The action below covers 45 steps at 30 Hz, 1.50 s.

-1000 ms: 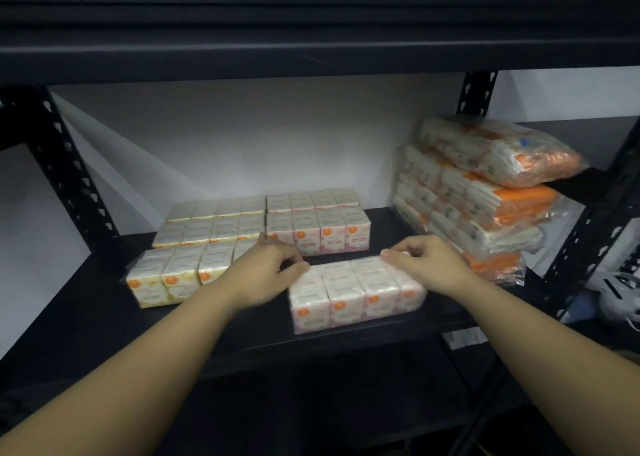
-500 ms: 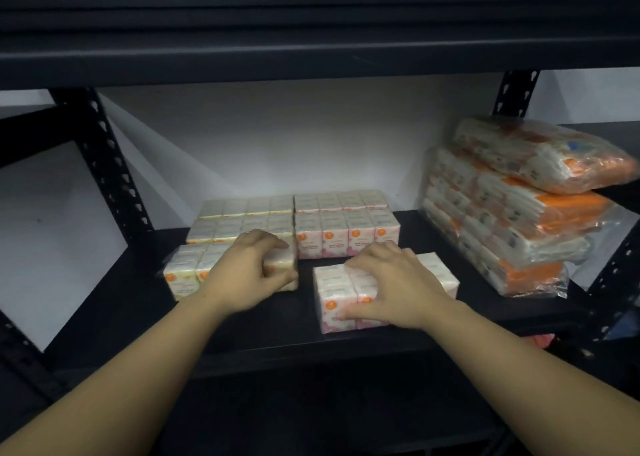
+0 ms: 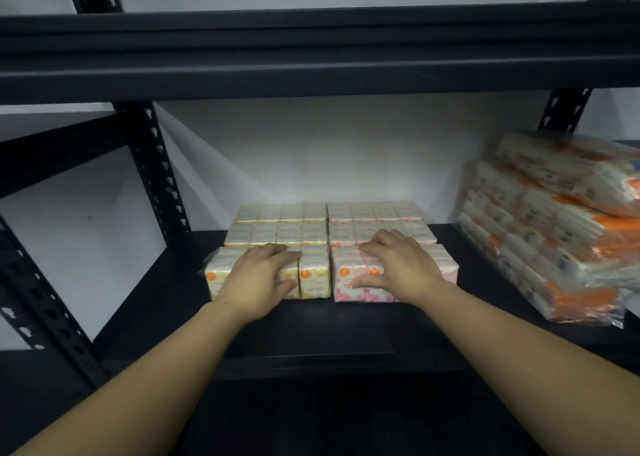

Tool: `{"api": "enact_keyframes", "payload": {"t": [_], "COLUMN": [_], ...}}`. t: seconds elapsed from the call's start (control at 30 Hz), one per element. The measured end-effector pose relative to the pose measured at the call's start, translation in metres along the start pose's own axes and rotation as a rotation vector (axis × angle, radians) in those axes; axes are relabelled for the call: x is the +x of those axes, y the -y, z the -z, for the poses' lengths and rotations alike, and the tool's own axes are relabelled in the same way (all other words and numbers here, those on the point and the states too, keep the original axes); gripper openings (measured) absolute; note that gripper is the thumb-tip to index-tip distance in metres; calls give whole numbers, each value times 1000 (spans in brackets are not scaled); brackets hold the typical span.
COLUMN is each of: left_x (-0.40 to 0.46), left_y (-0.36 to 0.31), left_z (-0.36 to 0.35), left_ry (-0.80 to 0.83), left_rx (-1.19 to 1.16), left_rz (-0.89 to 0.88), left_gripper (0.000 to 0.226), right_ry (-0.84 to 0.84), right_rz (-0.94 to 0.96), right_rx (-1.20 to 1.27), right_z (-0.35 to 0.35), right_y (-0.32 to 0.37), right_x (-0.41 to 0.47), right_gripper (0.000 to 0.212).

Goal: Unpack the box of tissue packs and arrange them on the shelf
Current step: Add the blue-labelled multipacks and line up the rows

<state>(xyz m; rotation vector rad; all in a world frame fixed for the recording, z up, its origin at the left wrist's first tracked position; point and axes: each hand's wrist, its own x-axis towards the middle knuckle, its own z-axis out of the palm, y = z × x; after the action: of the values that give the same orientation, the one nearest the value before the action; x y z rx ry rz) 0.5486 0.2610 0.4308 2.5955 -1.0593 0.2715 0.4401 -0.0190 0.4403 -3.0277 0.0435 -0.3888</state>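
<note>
On the black shelf board (image 3: 346, 327) lie wrapped blocks of small tissue packs in two columns. A yellow front block (image 3: 313, 275) lies under my left hand (image 3: 258, 280), which grips its top and front face. Beside it, touching, a pink front block (image 3: 349, 282) lies under my right hand (image 3: 401, 268), thumb on its front and fingers over its top. Behind them sit two yellow blocks (image 3: 280, 227) and two pink blocks (image 3: 377, 221), lined up toward the white wall. The box is not in view.
A stack of large orange-and-white tissue bundles (image 3: 554, 234) in clear plastic fills the shelf's right end. A black upper shelf (image 3: 311, 53) hangs low overhead. Perforated black posts stand at the left (image 3: 156, 164) and right (image 3: 562, 109). Bare board lies in front of the blocks.
The pink front block has slid back and left until it touches the yellow front block and the row behind. My left hand has squared the yellow front block against its column.
</note>
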Motion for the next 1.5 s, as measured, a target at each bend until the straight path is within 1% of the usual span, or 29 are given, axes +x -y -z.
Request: {"api": "enact_keyframes", "payload": {"t": [0.17,0.23,0.3,0.37,0.4,0.47,0.53,0.6,0.8,0.9,1.0,1.1,1.27,1.37,1.4,1.43,1.5], "left_x": [2,3,7,15,20,28,33,36,38,40,40,39,39,33,27,17,-9], "left_y": [1,2,2,3,4,7,10,11,16,16,17,16,8,-2,-5,-10,-20], "left_z": [-2,-2,0,5,6,8,7,4,-3,-6,-6,-6,3,5,5,4,1], "left_ry": [-23,-27,20,113,162,243,286,291,234,219,204,180,228,216,196,163,56], "left_rx": [-10,-6,37,107,142,195,218,226,253,263,258,277,357,386,367,340,262], "left_rz": [-21,-41,-48,-22,-5,19,22,18,-7,-22,-30,-47,-1,17,24,30,38], "left_gripper": [55,60,75,95,102,109,109,108,104,102,100,100,101,104,106,107,104], "right_ry": [-34,-48,-28,-9,2,53,112,136,95,76,77,85,181,250,237,187,5], "right_rz": [3,9,3,-7,-18,-47,-65,-67,-96,-102,-118,-126,-224,-259,-261,-258,-231], "right_rx": [-87,-101,-136,-162,-160,-151,-147,-140,-179,-175,-175,-193,-260,-227,-183,-126,-21], "right_z": [-9,-10,-8,-7,-6,-6,-7,-8,-13,-15,-15,-13,0,9,10,10,5], "right_y": [2,0,0,0,1,0,-1,-2,-2,-1,0,3,15,27,32,37,45], "right_x": [4,5,7,8,8,9,12,15,19,20,20,18,16,12,8,1,-21], "right_gripper": [91,95,93,90,92,104,114,118,115,117,119,115,114,119,119,117,103]}}
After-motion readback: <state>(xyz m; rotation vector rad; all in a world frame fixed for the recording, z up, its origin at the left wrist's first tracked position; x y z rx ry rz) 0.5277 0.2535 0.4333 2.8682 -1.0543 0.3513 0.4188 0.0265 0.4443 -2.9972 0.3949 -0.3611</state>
